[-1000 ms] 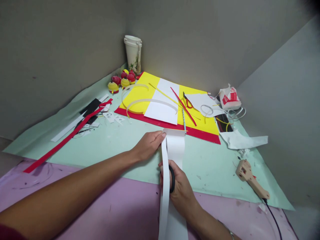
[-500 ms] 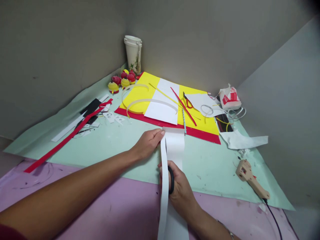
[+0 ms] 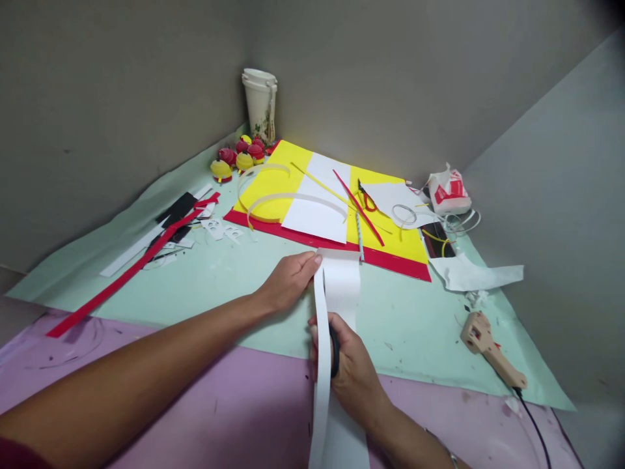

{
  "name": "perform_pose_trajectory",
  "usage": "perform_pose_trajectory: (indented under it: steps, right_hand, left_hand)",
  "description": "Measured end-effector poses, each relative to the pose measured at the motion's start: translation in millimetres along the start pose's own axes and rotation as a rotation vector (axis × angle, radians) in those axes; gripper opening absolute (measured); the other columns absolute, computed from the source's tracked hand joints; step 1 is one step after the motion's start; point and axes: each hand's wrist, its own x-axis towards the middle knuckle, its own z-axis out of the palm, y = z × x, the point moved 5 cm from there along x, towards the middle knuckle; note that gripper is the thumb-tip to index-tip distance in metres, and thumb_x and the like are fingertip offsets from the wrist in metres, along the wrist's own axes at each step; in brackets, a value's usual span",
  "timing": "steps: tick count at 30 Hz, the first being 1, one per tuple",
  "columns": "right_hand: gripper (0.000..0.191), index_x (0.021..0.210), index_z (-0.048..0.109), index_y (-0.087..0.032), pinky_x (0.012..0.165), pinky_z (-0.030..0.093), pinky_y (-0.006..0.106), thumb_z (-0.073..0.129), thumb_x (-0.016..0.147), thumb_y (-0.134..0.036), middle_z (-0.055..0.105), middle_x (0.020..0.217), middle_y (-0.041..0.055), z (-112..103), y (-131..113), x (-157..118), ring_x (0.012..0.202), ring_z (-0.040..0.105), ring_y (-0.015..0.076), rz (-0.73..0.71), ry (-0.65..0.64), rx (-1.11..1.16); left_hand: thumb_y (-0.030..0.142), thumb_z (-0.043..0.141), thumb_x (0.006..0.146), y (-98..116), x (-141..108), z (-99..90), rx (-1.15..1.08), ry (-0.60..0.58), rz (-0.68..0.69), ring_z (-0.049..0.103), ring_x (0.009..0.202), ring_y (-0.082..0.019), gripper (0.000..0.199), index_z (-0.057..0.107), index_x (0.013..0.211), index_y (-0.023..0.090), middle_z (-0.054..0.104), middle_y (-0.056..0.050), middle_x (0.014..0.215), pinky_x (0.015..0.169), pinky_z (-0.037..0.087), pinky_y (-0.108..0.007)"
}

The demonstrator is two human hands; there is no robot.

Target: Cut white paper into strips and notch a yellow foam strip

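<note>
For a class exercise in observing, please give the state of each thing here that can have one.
White sheet, curved, strip partly cut
Scissors, in the right hand, blades mostly hidden
Left hand, pinching white sheet
Cup, upright, lidded
Glue gun, lying down, cord attached
Long red strip, bent

Against the red-edged board (image 3: 400, 269), the far edge of my white paper (image 3: 344, 280) now sits slightly higher than a second ago, and my left hand (image 3: 289, 280) has risen with it. The yellow line along that edge has vanished; its right corner has drawn left, clear of the pen (image 3: 360, 236) on the board.
</note>
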Motion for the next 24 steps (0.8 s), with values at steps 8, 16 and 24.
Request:
perform_pose_trajectory:
  steps: [8,16,24]
  right_hand:
    - [0.016,0.093,0.058,-0.023,0.045,0.034,0.019,0.063,0.086,-0.036,0.044,0.065,-0.0063,-2.0,0.8,0.8,0.051,0.037,0.0086,-0.018,-0.008,-0.053]
    - [0.021,0.093,0.059,-0.022,0.044,0.034,0.020,0.062,0.085,-0.042,0.043,0.064,-0.0060,-2.1,0.0,-0.3,0.050,0.035,0.0092,-0.052,0.015,-0.095]
    - [0.018,0.094,0.059,-0.023,0.044,0.033,0.020,0.061,0.086,-0.039,0.042,0.064,-0.0061,-0.9,-2.7,-1.0,0.050,0.034,0.0097,-0.067,0.004,-0.100]
  left_hand:
    - [0.043,0.036,0.095,-0.4,0.1,0.8,0.016,-0.004,0.014,0.035,0.055,-0.012,0.039,0.036,0.064,0.020,0.036,0.005,0.058,0.054,0.029,-0.027]
    - [0.043,0.038,0.093,0.8,-0.7,1.3,-0.009,0.001,0.005,0.034,0.054,-0.012,0.038,0.037,0.063,0.020,0.035,0.004,0.057,0.052,0.028,-0.027]
    - [0.044,0.036,0.093,1.9,-0.9,1.3,0.011,0.008,0.011,0.035,0.055,-0.013,0.038,0.037,0.063,0.020,0.036,0.004,0.058,0.053,0.030,-0.028]
